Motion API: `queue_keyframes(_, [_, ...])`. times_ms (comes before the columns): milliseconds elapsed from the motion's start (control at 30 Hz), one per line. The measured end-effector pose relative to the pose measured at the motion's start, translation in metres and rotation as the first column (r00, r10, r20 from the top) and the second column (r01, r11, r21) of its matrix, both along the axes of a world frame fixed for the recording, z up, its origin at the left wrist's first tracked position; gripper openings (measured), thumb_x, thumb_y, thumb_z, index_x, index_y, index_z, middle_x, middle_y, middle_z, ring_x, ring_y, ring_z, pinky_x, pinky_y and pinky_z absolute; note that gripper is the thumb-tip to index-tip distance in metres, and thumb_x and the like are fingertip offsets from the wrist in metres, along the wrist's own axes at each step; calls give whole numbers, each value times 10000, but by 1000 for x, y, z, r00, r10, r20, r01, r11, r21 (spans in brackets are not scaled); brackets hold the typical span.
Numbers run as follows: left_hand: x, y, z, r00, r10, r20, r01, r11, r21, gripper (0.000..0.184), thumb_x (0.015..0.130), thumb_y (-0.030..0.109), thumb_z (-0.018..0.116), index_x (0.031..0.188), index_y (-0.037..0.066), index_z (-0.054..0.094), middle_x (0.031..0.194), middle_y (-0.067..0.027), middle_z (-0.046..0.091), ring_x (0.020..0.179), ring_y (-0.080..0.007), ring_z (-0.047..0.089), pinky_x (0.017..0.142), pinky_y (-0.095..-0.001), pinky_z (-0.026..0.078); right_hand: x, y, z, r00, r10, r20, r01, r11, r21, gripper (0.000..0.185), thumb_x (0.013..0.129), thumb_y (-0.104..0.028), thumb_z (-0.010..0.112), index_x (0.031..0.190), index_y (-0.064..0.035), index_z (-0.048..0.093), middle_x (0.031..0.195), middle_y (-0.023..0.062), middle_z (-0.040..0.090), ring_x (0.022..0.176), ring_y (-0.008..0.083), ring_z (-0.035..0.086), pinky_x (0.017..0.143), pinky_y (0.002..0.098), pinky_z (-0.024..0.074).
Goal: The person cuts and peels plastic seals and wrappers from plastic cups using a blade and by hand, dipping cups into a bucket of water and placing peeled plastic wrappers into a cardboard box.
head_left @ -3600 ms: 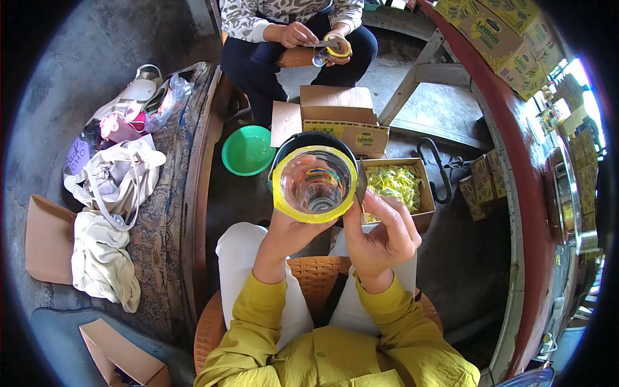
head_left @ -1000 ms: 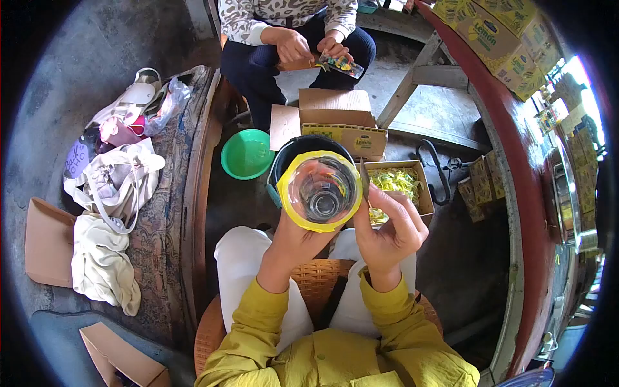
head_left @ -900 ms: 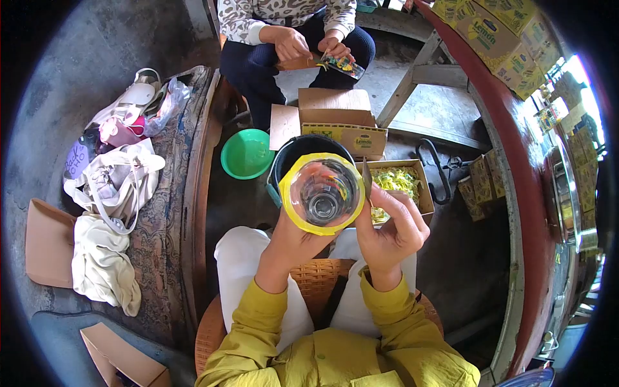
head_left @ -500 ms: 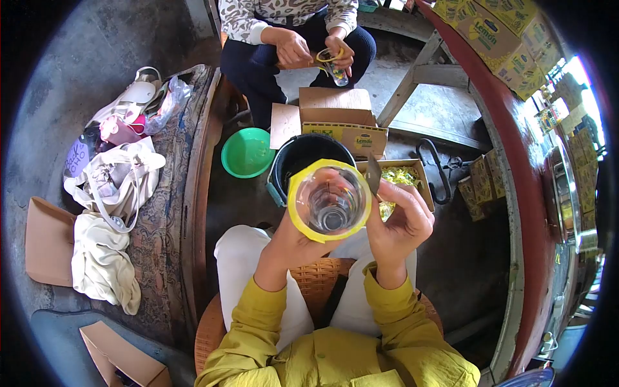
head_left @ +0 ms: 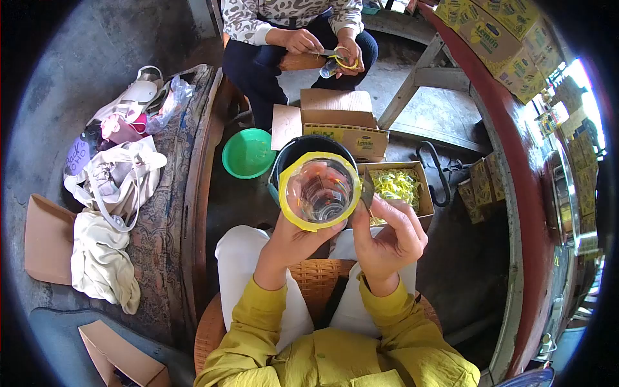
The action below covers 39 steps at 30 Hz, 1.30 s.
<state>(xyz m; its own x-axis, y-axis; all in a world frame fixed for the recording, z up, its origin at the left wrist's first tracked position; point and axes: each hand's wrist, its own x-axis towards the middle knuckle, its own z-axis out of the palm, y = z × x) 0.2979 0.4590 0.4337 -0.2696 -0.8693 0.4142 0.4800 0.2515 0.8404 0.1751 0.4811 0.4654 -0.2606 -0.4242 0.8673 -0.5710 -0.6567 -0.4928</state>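
My left hand (head_left: 290, 244) is closed around a clear plastic cup (head_left: 320, 193) from below, its mouth tilted up toward me. A yellow film or plastic ring (head_left: 289, 209) with uneven edges runs round the cup's rim. In my right hand (head_left: 392, 242) a small knife (head_left: 368, 191) is pinched, its dark blade upright against the rim's right side. My fingers cover its handle. Below the cup, a dark bucket (head_left: 278, 158) stands on the floor, and a carton (head_left: 422, 193) of yellow strips (head_left: 396, 185) lies behind my right hand.
Opposite me a person's hands (head_left: 348, 53) hold another cup and a knife. Between us stand an open carton (head_left: 364, 143) and a green basin (head_left: 248, 153). Bags (head_left: 129, 171) lie on a bench at left; lemon-labelled boxes (head_left: 493, 39) line the red-edged table at right.
The cup has shifted slightly left and tilted in my left hand. My right hand and the knife have moved left and down along the rim. The other person's knife has come to their cup.
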Motion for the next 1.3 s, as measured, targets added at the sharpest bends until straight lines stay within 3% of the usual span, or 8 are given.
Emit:
queue_keyframes(267, [-1,2,3,999,40,37,-42,998,51,662,711,19,662,1238,0,262,1144,-110,405,1013,-173,462,862,-295,399,2,2,-1,1000,-18,7,18,1000,-14,258,563,72,694,800,-17,645,618,85,588,531,164,572,482,223,440])
queue_keyframes(567, [-4,1,4,991,102,83,-97,993,-65,672,704,5,671,1241,1,266,1127,-107,417,1001,-174,472,865,-299,399,3,0,-3,999,-52,-10,52,999,-9,254,570,75,688,802,-19,644,613,79,585,526,161,566,480,222,440])
queue_keyframes(767, [-1,5,10,964,106,246,-81,990,-113,682,693,40,696,1233,6,281,1120,-95,414,994,-175,461,869,-293,386,-2,-3,-2,997,-72,-3,72,997,2,242,576,73,698,795,-15,644,619,80,586,517,146,555,462,216,424])
queue_keyframes(1033, [1,3,5,980,23,197,-7,997,-81,692,682,46,698,1236,1,285,1121,-88,411,1017,-168,438,883,-287,368,-7,-3,1,997,24,80,-32,995,94,220,596,66,712,793,4,637,642,72,597,519,83,539,436,175,391])
queue_keyframes(1300, [3,2,4,986,40,160,-24,995,-100,672,694,39,678,1236,-9,284,1136,-87,395,1027,-168,428,892,-288,352,-7,-2,3,996,40,82,-46,996,75,220,582,92,695,779,14,635,645,85,601,526,100,554,453,185,409])
